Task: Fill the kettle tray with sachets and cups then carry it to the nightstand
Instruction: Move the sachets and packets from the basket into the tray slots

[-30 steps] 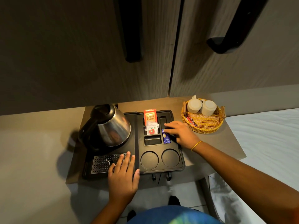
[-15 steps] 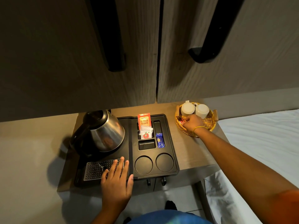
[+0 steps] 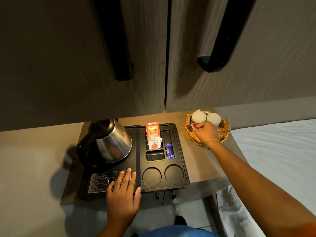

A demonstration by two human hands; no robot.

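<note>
A black kettle tray (image 3: pixel 183 158) lies on a small wooden table. On its left stands a steel kettle (image 3: pixel 111 142). Its slots hold an orange tea sachet (image 3: pixel 152 130), a white sachet (image 3: pixel 154 142) and a blue sachet (image 3: pixel 169 151). Two round cup wells (image 3: pixel 162 176) are bare. My left hand (image 3: pixel 122 194) rests flat on the tray's front, over the drip grille. My right hand (image 3: pixel 205 132) is in the wicker basket (image 3: pixel 191 134), fingers pinched on a red sachet (image 3: pixel 193 125). Two white cups (image 3: pixel 206 118) lie in the basket behind it.
Two cupboard doors with long black handles (image 3: pixel 220 36) hang above the table. A bed with a white sheet (image 3: pixel 277 151) lies at the right. The table's wooden top (image 3: pixel 198 161) shows between tray and basket. Floor lies below the front edge.
My right hand left the blue sachet in the tray slot, crossed to the basket and closed on a red sachet. The left hand stayed on the tray.
</note>
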